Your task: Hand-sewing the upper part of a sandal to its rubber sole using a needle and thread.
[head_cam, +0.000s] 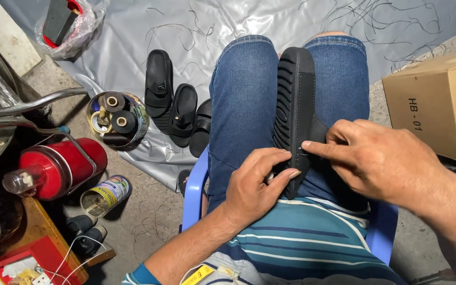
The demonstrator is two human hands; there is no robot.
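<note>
I see the black sandal wedged sole-up between the knees for steadiness; left hand clamps its near end, right hand pinches something fine at the edge

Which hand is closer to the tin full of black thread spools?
Left. The left hand sits on the black sandal, nearer the tin of thread spools; the right hand is beyond the sandal.

On the rough concrete floor lies a grey plastic sheet carrying three black rubber sandals and a tin of black thread spools.
</note>
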